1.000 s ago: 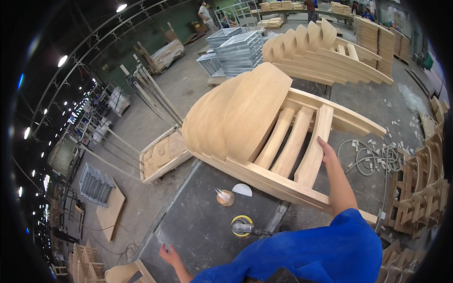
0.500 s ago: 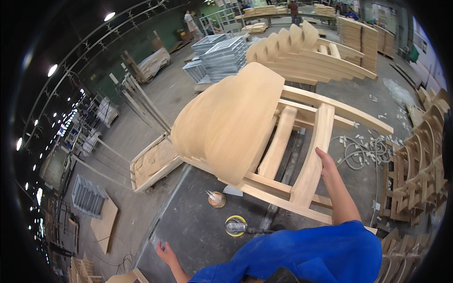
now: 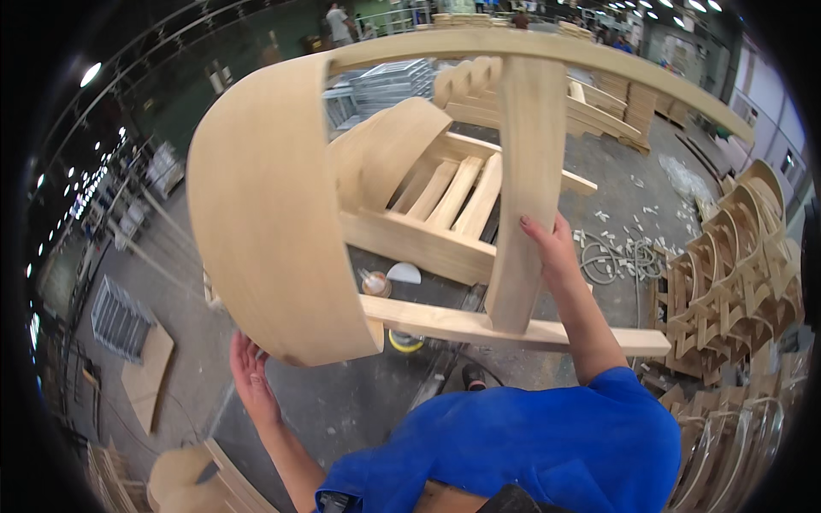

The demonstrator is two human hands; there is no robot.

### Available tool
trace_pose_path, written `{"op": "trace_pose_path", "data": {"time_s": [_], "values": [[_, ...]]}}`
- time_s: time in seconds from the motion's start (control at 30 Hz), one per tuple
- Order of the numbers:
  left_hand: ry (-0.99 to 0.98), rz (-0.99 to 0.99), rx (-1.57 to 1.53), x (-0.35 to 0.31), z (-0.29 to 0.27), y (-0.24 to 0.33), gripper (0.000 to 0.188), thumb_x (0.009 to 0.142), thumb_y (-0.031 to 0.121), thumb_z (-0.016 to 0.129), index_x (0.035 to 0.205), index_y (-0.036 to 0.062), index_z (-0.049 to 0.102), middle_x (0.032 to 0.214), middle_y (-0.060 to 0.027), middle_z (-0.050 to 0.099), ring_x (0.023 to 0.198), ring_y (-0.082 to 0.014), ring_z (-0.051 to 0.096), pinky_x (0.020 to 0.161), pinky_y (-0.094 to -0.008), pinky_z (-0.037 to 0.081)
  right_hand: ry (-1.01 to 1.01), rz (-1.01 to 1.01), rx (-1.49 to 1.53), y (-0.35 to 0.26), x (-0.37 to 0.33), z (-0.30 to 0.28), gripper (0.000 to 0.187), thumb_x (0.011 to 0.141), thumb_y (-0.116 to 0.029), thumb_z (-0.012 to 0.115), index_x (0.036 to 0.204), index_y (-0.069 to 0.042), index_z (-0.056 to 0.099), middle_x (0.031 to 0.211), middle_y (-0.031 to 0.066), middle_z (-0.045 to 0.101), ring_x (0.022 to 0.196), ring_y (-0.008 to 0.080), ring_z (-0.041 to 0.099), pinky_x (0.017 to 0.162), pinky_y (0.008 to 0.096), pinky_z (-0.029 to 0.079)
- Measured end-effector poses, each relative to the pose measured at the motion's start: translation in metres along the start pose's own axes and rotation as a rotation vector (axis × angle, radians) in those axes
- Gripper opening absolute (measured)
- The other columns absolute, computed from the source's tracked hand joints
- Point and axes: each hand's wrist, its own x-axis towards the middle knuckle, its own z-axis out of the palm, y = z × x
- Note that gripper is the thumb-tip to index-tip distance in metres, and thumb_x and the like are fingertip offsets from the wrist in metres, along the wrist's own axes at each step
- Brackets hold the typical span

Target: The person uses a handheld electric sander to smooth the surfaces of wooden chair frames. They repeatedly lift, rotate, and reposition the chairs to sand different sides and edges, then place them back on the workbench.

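The wooden chair frame [image 3: 282,214] is lifted clear of the surface [image 3: 342,402] and tilted, with its curved plywood back panel on the person's left side and its slats and rails toward the right.

The right hand [image 3: 552,252] has its grip closed around a flat upright slat [image 3: 526,188] of the frame; the fingers wrap the slat's right edge. The left hand [image 3: 252,376] is open, palm up and fingers spread, just beneath the lower edge of the curved panel. Contact between the palm and the panel cannot be confirmed.

A second chair frame [image 3: 428,197] lies on the surface behind the lifted one, partly seen through the gaps between its rails. A small round container [image 3: 375,284] and a white disc [image 3: 404,274] sit on the surface near that second frame. A yellow object [image 3: 404,342] shows below the lifted frame's bottom rail.

To the right, stacked curved wooden parts [image 3: 727,291] stand on the floor beside a coiled hose [image 3: 624,256]. Grey metal racks [image 3: 115,312] lie on the floor to the left.
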Motion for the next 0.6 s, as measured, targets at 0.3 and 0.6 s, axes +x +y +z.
{"op": "trace_pose_path", "data": {"time_s": [0.3, 0.6], "values": [[0.601, -0.315, 0.157, -0.143, -0.084, -0.024, 0.059, 0.093, 0.014, 0.058, 0.141, 0.0018, 0.025, 0.141, -0.0169, 0.038, 0.130, -0.0272, 0.039, 0.108, -0.0391, 0.030, -0.711, -0.406, -0.445, -0.029, -0.050, 0.173, 0.042, 0.073, -0.029, 0.077, 0.103, -0.003, 0.065, 0.085, 0.0126, 0.068, 0.078, 0.0228, 0.067, 0.070, 0.0337, 0.050], [0.781, -0.676, -0.299, -0.293, -0.101, -0.132, 0.038, 0.097, 0.021, 0.052, 0.131, 0.0102, 0.038, 0.132, -0.0120, 0.046, 0.119, -0.0274, 0.050, 0.096, -0.0455, 0.044, -1.219, -0.776, -0.732, 0.006, -0.107, 0.321, 0.041, 0.071, -0.039, 0.074, 0.095, -0.008, 0.061, 0.081, 0.0151, 0.065, 0.081, 0.0345, 0.064, 0.069, 0.0454, 0.050]]}}
